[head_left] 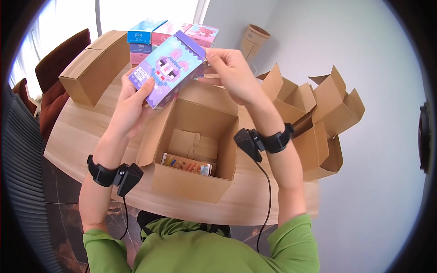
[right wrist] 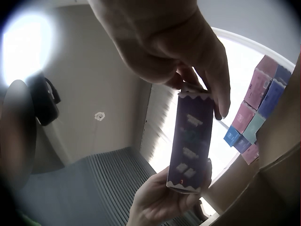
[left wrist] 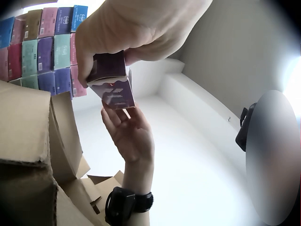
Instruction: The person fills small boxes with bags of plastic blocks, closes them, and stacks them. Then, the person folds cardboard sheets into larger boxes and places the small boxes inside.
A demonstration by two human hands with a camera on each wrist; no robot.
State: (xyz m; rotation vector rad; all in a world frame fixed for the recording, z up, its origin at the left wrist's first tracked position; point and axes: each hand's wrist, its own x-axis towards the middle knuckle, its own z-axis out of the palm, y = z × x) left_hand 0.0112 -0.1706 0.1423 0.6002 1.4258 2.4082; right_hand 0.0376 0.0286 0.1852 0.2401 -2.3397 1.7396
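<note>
A purple and light-blue printed box (head_left: 175, 68) with a pixel-style cartoon figure is held up, tilted, above an open cardboard carton (head_left: 191, 183). My left hand (head_left: 129, 104) grips its lower left end, thumb across the printed face. At the upper right end, my right hand (head_left: 231, 73) pinches the purple edge; in the right wrist view the fingers of the right hand (right wrist: 164, 42) lie on both sides of that end. The left wrist view shows the left hand (left wrist: 127, 28) around the other end. Inside the carton lies a brown-patterned box (head_left: 186, 164).
Small coloured boxes (head_left: 145, 36) are stacked at the back of the wooden table (head_left: 73, 132). A tall carton (head_left: 93, 68) stands back left. Several open cartons (head_left: 325, 104) with raised flaps crowd the right side. A chair (head_left: 63, 68) is by the left edge.
</note>
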